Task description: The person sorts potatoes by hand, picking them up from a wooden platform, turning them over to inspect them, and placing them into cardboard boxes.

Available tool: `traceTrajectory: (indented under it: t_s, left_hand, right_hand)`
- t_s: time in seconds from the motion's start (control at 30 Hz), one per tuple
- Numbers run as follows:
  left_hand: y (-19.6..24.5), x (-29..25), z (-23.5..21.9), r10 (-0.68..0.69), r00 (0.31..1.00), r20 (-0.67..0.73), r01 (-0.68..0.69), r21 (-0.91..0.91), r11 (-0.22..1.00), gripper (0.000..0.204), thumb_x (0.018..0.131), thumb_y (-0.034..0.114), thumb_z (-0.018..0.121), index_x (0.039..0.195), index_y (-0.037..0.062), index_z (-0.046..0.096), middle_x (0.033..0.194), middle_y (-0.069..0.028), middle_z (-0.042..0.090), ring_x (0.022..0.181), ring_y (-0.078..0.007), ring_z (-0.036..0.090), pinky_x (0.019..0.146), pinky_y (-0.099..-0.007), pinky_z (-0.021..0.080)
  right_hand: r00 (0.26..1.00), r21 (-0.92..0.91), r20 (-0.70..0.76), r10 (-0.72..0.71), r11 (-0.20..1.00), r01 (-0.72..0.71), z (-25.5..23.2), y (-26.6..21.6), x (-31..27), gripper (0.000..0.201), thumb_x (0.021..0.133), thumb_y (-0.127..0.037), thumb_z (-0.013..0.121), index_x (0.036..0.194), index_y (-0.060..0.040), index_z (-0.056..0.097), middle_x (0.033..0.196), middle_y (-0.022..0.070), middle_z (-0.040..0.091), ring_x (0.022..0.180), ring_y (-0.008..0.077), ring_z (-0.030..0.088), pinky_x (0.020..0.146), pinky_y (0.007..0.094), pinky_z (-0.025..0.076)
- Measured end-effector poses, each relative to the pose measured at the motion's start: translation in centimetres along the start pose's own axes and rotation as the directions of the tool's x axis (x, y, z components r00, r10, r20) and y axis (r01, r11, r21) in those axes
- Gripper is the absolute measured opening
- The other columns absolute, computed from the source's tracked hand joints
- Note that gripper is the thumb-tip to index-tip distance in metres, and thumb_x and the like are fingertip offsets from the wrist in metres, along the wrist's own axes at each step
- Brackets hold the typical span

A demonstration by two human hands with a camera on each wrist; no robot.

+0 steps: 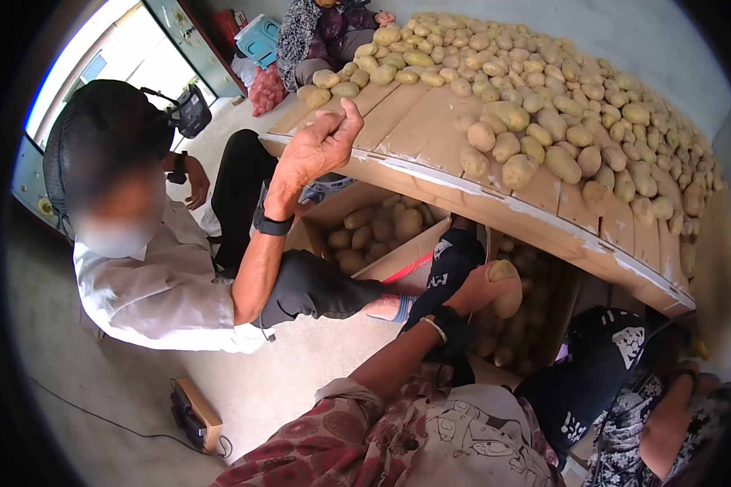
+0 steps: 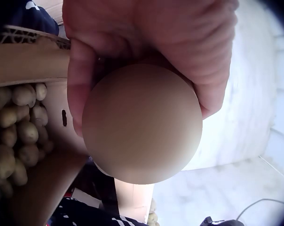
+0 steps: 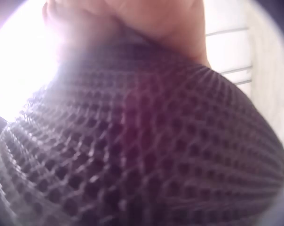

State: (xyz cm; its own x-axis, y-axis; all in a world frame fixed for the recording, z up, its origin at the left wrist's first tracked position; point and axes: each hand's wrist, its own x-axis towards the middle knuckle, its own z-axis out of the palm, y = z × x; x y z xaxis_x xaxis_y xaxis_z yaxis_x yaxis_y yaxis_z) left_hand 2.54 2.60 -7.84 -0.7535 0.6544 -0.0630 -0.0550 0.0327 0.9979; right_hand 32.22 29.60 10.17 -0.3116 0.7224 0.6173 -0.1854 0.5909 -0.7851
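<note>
A single potato point(image 1: 508, 299) is in my left hand point(image 1: 473, 290), in front of my knees and above a box of potatoes. Seen from the left wrist, this potato point(image 2: 142, 125) bulges toward the camera, with the fingers point(image 2: 82, 87) along one side and the thumb on the other. My right hand point(image 3: 132, 19) appears only in the right wrist view, up against a dark mesh fabric point(image 3: 146, 136) with a rounded, cap-like bulge. Its fingertips are hidden, and I cannot tell whether they grip the mesh.
Many potatoes point(image 1: 577, 105) lie heaped on a cardboard-covered table point(image 1: 398, 114). Beneath its front edge stand a box point(image 1: 410, 261) and another box, both with potatoes. On my left, a seated person point(image 1: 162, 284) raises one hand; others sit at the far side and on my right.
</note>
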Motion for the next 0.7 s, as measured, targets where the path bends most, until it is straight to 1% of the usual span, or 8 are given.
traceTrajectory:
  t_s: [0.07,0.17,0.2,0.27,0.3,0.4,0.57,0.7]
  left_hand:
    - [0.6,0.1,-0.1,0.032,0.999,0.011,-0.033,0.055,0.998,0.041,0.077,0.029,0.069,0.105,0.0000,0.060,0.094,-0.0107,0.066,0.086,-0.0174,0.063,0.078,-0.0321,0.050]
    - [1.6,-0.6,0.4,-0.012,1.000,0.025,0.010,0.079,0.997,0.035,0.081,0.021,0.067,0.108,-0.0002,0.058,0.097,-0.0063,0.064,0.089,-0.0125,0.059,0.081,-0.0282,0.048]
    - [1.5,0.0,0.2,0.021,0.999,0.032,-0.023,0.092,0.996,0.035,0.081,0.021,0.067,0.108,-0.0002,0.058,0.097,-0.0063,0.064,0.089,-0.0125,0.059,0.081,-0.0282,0.048]
    - [0.2,-0.2,0.7,-0.023,0.999,0.049,0.021,0.047,0.999,0.039,0.079,0.028,0.067,0.107,0.0013,0.059,0.097,-0.0101,0.065,0.090,-0.0160,0.061,0.081,-0.0308,0.049]
    - [0.5,0.2,0.7,-0.005,0.998,0.063,0.001,0.054,0.999,0.039,0.079,0.028,0.067,0.107,0.0013,0.059,0.097,-0.0101,0.065,0.090,-0.0160,0.061,0.081,-0.0308,0.049]
    - [0.8,-0.1,0.4,-0.074,0.993,0.095,0.073,0.017,0.997,0.041,0.080,0.028,0.067,0.109,0.0014,0.058,0.101,-0.0101,0.064,0.093,-0.0158,0.060,0.082,-0.0307,0.048]
    - [-0.8,0.1,0.7,-0.084,0.995,0.051,0.080,0.067,0.995,0.041,0.078,0.029,0.068,0.108,0.0025,0.059,0.100,-0.0095,0.065,0.092,-0.0164,0.061,0.082,-0.0312,0.048]
    - [-0.2,0.1,0.7,-0.083,0.995,0.059,0.078,0.083,0.993,0.043,0.077,0.031,0.070,0.109,0.0036,0.060,0.100,-0.0097,0.065,0.092,-0.0168,0.061,0.082,-0.0312,0.049]
  right_hand:
    - [1.000,0.002,-0.005,-0.003,1.000,0.003,-0.1,0.4,-0.1,0.082,0.080,-0.068,0.042,0.126,-0.0007,0.042,0.133,0.0201,0.040,0.126,0.0317,0.036,0.103,0.0457,0.030]
    - [1.000,0.009,-0.021,-0.008,1.000,0.008,-0.1,0.9,-0.5,0.080,0.080,-0.067,0.042,0.125,-0.0006,0.043,0.132,0.0198,0.041,0.125,0.0315,0.037,0.103,0.0456,0.030]
    - [1.000,0.014,-0.027,-0.006,1.000,0.007,-0.2,1.0,-0.7,0.079,0.080,-0.066,0.042,0.124,-0.0006,0.043,0.131,0.0197,0.041,0.125,0.0314,0.037,0.103,0.0456,0.031]
    - [0.999,0.011,-0.034,-0.009,1.000,0.009,-0.4,1.1,-1.1,0.078,0.081,-0.066,0.042,0.124,-0.0006,0.044,0.131,0.0196,0.042,0.124,0.0312,0.038,0.102,0.0455,0.031]
    - [0.999,0.011,-0.042,-0.011,1.000,0.011,-0.3,1.2,-1.1,0.077,0.081,-0.065,0.042,0.123,-0.0005,0.044,0.130,0.0195,0.042,0.124,0.0311,0.038,0.102,0.0455,0.031]
    - [0.998,0.005,-0.053,-0.014,1.000,0.014,-0.2,1.4,-1.2,0.075,0.081,-0.064,0.043,0.122,-0.0005,0.045,0.129,0.0192,0.043,0.123,0.0309,0.039,0.102,0.0454,0.031]
    - [0.997,-0.018,-0.071,-0.016,1.000,0.015,-0.6,1.5,-1.8,0.072,0.082,-0.062,0.043,0.120,-0.0003,0.046,0.127,0.0188,0.045,0.122,0.0304,0.040,0.101,0.0452,0.032]
    - [0.996,-0.033,-0.080,-0.025,0.999,0.023,-0.7,1.7,-2.1,0.070,0.083,-0.060,0.043,0.118,-0.0002,0.048,0.126,0.0185,0.046,0.120,0.0301,0.041,0.101,0.0451,0.033]
